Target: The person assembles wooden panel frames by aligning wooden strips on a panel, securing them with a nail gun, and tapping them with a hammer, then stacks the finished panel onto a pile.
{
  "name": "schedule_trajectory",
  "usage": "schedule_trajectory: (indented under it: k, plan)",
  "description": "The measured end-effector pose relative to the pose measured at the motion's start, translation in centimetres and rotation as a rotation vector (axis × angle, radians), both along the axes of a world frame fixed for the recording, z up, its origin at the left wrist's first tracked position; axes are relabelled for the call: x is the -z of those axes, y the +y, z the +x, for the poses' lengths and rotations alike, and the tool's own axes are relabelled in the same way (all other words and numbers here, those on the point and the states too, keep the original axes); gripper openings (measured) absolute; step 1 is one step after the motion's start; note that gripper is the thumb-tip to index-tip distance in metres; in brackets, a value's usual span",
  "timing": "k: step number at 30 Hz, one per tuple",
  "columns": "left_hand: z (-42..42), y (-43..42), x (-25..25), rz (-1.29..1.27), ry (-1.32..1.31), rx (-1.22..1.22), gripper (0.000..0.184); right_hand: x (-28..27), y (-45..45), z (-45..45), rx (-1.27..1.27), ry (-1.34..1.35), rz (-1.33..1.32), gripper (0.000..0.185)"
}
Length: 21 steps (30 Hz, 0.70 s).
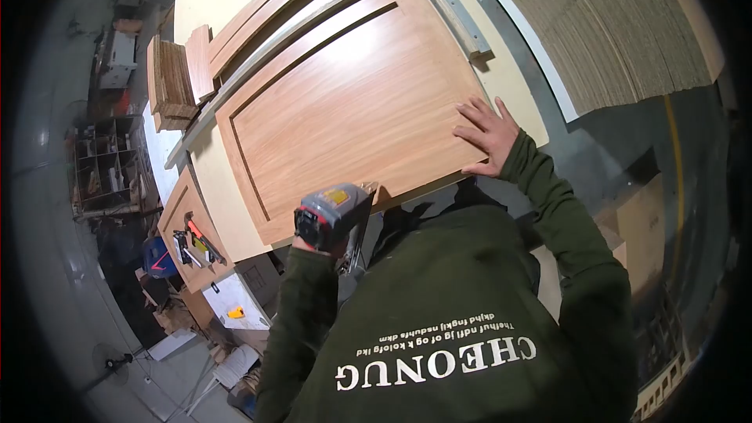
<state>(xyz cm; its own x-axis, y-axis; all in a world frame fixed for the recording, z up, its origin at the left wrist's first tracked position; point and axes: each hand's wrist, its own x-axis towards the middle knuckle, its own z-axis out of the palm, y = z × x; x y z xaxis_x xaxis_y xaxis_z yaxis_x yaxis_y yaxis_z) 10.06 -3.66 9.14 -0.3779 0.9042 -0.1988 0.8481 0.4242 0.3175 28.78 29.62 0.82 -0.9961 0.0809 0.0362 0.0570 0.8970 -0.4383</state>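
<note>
- The pale worktable (229,204) spreads under most of the work, showing at the left and right ends.
- A framed wooden panel (345,102) lies flat on the worktable in front of the person, dark grooves running inside its frame.
- A stack of corrugated sheets (587,31) stands to the right, apart from the panel.
- A long wooden rail (313,34) runs along the panel's far edge.
- A smaller panel (192,192) sits to the left, with several hand tools (207,241) on it.
- A grey power tool (335,207) with a yellow label points its nose at the panel's near edge; I cannot tell whether they touch.
- The right hand (495,139) rests at the panel's near right corner, fingers spread wide, grasping nothing.
- The left hand (317,249), mostly hidden beneath the power tool, is closed around it.
</note>
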Motion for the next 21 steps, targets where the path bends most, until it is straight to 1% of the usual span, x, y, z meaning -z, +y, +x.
schedule_trajectory:
  k: [1,2,3,5,6,9,11,12,14,16,19,21]
  plan:
    - [-0.2,0.8,1.2,-0.021,0.006,0.002,0.042,0.0,0.8,0.5,0.001,-0.025,0.011,0.066]
    - [-0.3,1.5,2.2,-0.039,0.012,0.003,0.042,-0.3,1.6,0.8,-0.047,-0.056,0.03,0.073]
    - [-0.5,1.8,3.0,-0.055,0.069,0.047,0.042,-0.1,2.1,1.0,-0.049,-0.038,0.013,0.076]
    - [-0.5,2.5,3.1,-0.084,0.135,0.092,0.041,0.4,2.7,1.1,-0.061,-0.007,-0.029,0.082]
    - [-0.4,2.9,2.9,-0.095,0.145,0.095,0.041,0.4,2.9,1.2,-0.071,-0.009,-0.008,0.089]
    - [0.0,2.8,2.6,-0.095,0.248,0.098,0.041,0.8,3.1,1.2,-0.074,0.019,-0.044,0.088]
    - [-0.1,2.3,2.4,-0.278,-0.056,-0.037,0.04,0.7,3.1,1.3,-0.076,0.018,-0.061,0.089]
    - [-0.2,2.2,2.9,-0.255,-0.077,-0.061,0.04,0.6,3.3,1.3,-0.075,0.018,-0.064,0.089]
    - [0.2,2.9,2.6,-0.25,-0.033,-0.066,0.04,0.6,3.5,1.3,-0.078,0.016,-0.086,0.089]
    - [0.9,3.9,1.1,-0.297,0.094,-0.026,0.04,0.6,3.5,1.2,-0.08,0.016,-0.098,0.088]
    - [0.3,3.9,1.3,-0.21,0.19,0.095,0.041,0.5,3.4,1.2,-0.079,0.013,-0.097,0.088]
    - [0.2,4.3,1.3,-0.216,0.094,0.049,0.04,0.4,3.4,1.2,-0.081,0.012,-0.1,0.089]
